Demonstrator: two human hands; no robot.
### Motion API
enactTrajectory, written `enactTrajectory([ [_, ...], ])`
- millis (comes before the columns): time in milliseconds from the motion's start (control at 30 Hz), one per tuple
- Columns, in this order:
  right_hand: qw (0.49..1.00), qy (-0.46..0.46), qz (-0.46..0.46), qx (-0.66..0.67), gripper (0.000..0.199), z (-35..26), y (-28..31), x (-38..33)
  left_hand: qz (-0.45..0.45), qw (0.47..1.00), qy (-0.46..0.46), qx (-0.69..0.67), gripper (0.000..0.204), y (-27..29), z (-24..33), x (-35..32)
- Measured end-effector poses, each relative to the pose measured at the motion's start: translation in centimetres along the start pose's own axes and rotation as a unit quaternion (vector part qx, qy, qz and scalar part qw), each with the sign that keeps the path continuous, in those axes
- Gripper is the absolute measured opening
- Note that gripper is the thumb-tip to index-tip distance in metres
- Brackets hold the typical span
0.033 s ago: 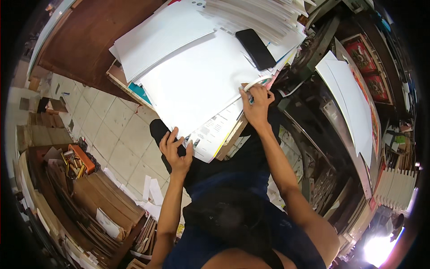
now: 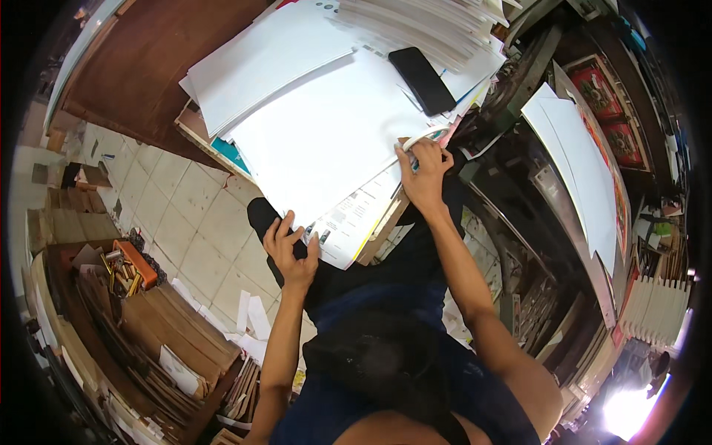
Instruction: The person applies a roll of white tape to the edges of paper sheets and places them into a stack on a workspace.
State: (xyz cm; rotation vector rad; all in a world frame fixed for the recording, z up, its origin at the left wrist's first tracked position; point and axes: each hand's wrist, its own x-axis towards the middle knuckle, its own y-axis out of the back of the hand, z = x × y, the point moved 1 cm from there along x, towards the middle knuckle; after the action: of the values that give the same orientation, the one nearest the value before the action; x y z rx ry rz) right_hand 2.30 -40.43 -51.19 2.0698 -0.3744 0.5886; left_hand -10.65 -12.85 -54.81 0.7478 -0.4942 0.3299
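Note:
A large blank white sheet of paper (image 2: pixel 311 141) lies on top of a stack of papers in front of me. My right hand (image 2: pixel 425 174) is closed at the sheet's right side, where the sheet's edge curls up in a white loop beside my fingers. My left hand (image 2: pixel 293 256) rests at the sheet's near corner, its fingers apart and their tips touching the paper. Between my hands, a printed sheet (image 2: pixel 360 222) with a yellow edge shows from underneath. What my right fingertips press against is partly hidden.
A black phone (image 2: pixel 421 80) lies on the papers at the far right, near a pile of white paper bundles (image 2: pixel 415 30). To the left stand a brown wooden panel (image 2: pixel 148 67) and an orange box (image 2: pixel 136 263). More white sheets (image 2: pixel 571 163) lean on the right.

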Motion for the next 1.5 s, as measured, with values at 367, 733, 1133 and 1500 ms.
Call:
enactTrajectory([
  [367,1.000,0.009,0.005,-0.004,0.012,0.0,0.0,0.2,-0.008,1.000,0.005,-0.001,0.024,0.1,0.0,0.0],
  [733,1.000,0.016,0.016,-0.001,0.014,-0.2,0.0,0.3,-0.009,1.000,0.001,-0.001,0.023,0.0,0.0,0.0],
  [1133,1.000,0.006,-0.001,-0.009,0.012,-0.2,0.0,0.4,-0.011,1.000,-0.003,0.016,0.017,1.0,0.0,0.5],
  [1500,0.998,-0.015,-0.034,0.052,0.010,-9.7,1.0,-6.1,-0.211,0.967,0.021,0.140,0.046,-3.6,7.1,7.4],
])
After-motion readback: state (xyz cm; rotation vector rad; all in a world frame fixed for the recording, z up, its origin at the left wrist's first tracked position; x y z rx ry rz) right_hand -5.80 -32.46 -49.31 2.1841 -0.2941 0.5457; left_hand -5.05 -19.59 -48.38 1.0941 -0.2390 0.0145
